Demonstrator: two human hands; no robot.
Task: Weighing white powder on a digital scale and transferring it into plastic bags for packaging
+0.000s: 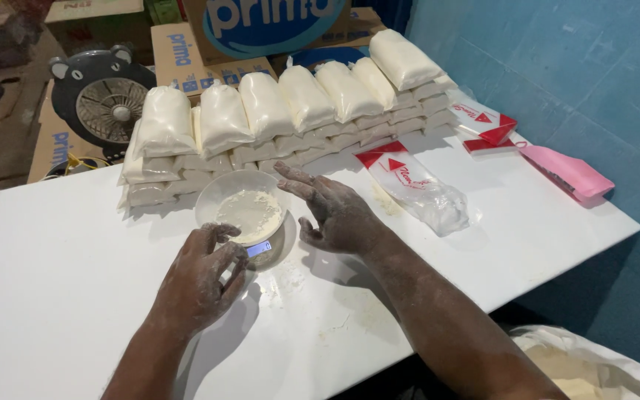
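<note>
step: weighing stage, by my read. Clear bowl with a low mound of white powder sits on a small scale near the middle of the white table, just in front of the stacked bags.
left hand: fingers curled in, tips at the bowl's near rim and the scale's front; holds nothing that I can see. Dusted with powder.
right hand: open, fingers spread, hovering just right of the bowl, empty.
next move needs: a readable display and a steady bowl; judgement only.
empty bag: clear, red top, lies flat right of the right hand, toward the right edge.
filled bags: rows stacked along the far edge.
more empties: far right corner, beside a pink strip-like thing; can't tell what it is.
hidden: scale body mostly under the bowl, display too small to make out.
cut off: sack of powder below the near right corner, partly out of frame.
background: fan and boxes behind the table.
</note>
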